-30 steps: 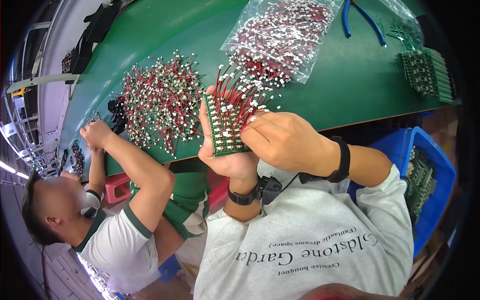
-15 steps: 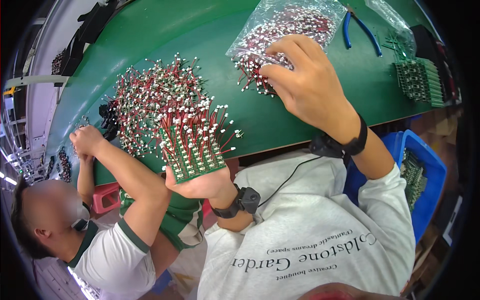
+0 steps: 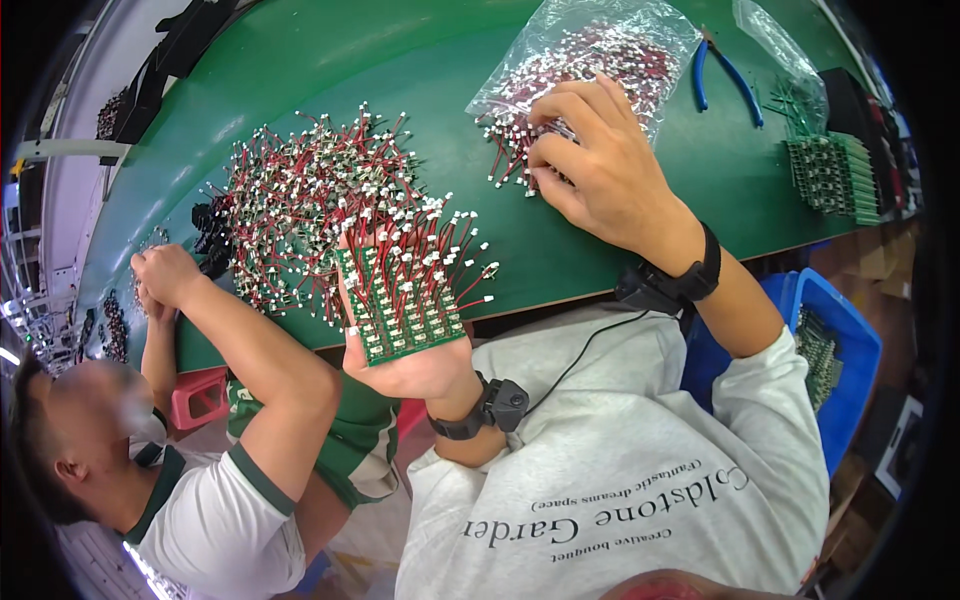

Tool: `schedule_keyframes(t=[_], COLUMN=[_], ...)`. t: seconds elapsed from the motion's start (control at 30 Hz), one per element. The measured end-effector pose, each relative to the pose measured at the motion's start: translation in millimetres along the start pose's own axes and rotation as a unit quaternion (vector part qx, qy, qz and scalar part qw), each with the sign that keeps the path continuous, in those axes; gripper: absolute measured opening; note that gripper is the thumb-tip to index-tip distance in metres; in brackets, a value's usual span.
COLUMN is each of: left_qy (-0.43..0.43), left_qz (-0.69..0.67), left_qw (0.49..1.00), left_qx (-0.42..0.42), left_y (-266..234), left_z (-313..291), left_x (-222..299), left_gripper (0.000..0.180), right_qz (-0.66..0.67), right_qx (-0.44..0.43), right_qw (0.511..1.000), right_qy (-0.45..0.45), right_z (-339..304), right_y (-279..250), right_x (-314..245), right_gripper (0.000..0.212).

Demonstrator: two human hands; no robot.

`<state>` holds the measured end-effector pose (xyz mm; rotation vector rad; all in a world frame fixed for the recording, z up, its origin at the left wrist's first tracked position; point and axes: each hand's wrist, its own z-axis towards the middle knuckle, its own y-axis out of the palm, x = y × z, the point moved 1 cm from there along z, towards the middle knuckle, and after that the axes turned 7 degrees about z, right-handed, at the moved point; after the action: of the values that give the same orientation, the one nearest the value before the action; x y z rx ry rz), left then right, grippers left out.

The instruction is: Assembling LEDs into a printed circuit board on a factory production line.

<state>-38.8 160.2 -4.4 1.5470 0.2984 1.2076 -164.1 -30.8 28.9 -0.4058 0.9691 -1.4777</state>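
My left hand (image 3: 425, 370) holds up a green circuit board panel (image 3: 410, 325) from beneath, thumb at its near left edge. Rows of red wire leads with white connectors rise from the panel. Farther off to the right, my right hand (image 3: 610, 170) is curled at the mouth of a clear plastic bag (image 3: 540, 65), which is full of the same kind of red leads (image 3: 620, 55). Its fingers bend in at the leads spilling out; what they pinch, if anything, is hidden. Behind the panel, and partly covered by it, lies a large heap of small wired boards (image 3: 300, 190).
Blue-handled pliers (image 3: 702, 75) lie right of the bag on the green table (image 3: 440, 60). Stacked circuit boards (image 3: 830, 175) stand at the far right edge. A blue bin (image 3: 850, 350) with boards sits below. At left, a co-worker's hands (image 3: 168, 275) work over small parts.
My right hand has shifted slightly down and right, its fingers still curled at the spilled leads. The left hand and panel appear slightly right and lower; the whole view has shifted a little.
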Motion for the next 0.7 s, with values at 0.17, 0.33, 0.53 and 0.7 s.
schedule_keyframes(t=[0.17, 0.33, 0.53, 0.7], left_qy=[0.003, 0.005, 0.006, 0.02], left_qz=[0.0, 0.043, 0.078, 0.107], left_qw=[1.0, 0.999, 0.996, 0.992], left_qx=[-0.012, 0.028, 0.049, 0.062], left_y=[7, 12, 16, 10], left_z=[2, 1, 0, 0], left_x=[-4, -10, -13, -19], left_gripper=[0.074, 0.071, 0.07, 0.066], right_qz=[0.12, 0.272, 0.435, 0.503], right_qx=[0.022, 0.01, 0.0, -0.002], right_qw=[0.992, 0.962, 0.897, 0.849], right_qy=[-0.004, -0.018, 0.08, 0.163], right_z=[2, 0, -4, -2], right_y=[2, 3, -1, -22], right_x=[4, 5, 4, -12], right_gripper=[0.015, 0.017, 0.009, 0.009])
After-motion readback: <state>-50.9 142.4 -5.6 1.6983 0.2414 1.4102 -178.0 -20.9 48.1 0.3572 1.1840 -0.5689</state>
